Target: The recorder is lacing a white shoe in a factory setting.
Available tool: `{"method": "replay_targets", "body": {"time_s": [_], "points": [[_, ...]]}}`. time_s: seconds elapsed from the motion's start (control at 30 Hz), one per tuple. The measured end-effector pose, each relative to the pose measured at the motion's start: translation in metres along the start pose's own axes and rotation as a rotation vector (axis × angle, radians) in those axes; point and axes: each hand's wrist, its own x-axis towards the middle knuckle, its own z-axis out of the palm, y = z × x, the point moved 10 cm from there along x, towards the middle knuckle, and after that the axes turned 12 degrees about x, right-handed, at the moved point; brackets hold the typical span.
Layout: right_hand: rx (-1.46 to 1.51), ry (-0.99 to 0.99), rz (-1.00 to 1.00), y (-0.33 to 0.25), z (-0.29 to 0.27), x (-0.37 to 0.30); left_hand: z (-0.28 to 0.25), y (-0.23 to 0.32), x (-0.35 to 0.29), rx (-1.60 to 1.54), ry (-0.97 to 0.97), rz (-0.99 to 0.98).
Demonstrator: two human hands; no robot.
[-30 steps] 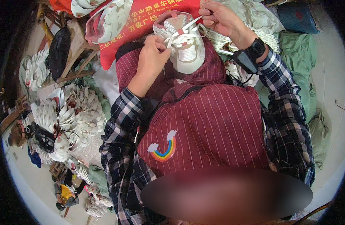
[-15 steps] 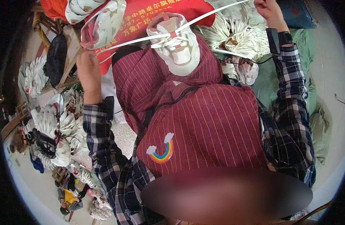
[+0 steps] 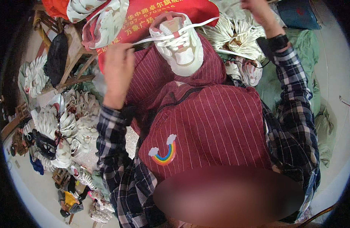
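A white and beige sneaker (image 3: 181, 49) with pink lining rests on my lap, on the striped maroon apron (image 3: 213, 125), its toe toward me. White shoelace (image 3: 154, 38) runs through its upper eyelets, with a length out to each side. My left hand (image 3: 120, 72) is left of the sneaker, its fingers closed at the end of the left length. At the upper right, above a bundle of white laces (image 3: 239, 36), my right hand (image 3: 260, 13) is smeared by motion. A pale strip shows beside its fingers; whether they hold it, I cannot tell.
More sneakers (image 3: 106, 28) lie on a red bag (image 3: 144, 19) at the upper left. Piles of white shoes (image 3: 64, 121) stand on the left near a wooden frame (image 3: 74, 72). Green sacking (image 3: 300, 49) and another pale shoe (image 3: 251, 72) are on the right.
Both hands were wide apart with the lace pulled taut; my left hand has come in toward the sneaker. My right hand has shifted left, and the lace now hangs slacker.
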Motion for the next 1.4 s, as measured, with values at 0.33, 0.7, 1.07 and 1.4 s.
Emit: {"method": "replay_targets", "body": {"time_s": [0.33,0.7,1.07,1.4], "points": [[-0.112,-0.366,-0.219,-0.085,0.160,-0.032,0.055,0.042,0.006,-0.141,-0.082,-0.077],[-0.103,-0.376,-0.111,-0.081,0.166,-0.027,0.117,0.013,-0.029,-1.054,-0.464,-0.745],[0.533,-0.383,0.265,-0.040,0.168,-0.043,0.157,0.041,-0.043,-1.714,-0.707,-1.031],[0.661,-0.324,0.547,-0.020,0.149,-0.053,0.148,0.048,-0.036,-1.491,-0.654,-0.993]]}}
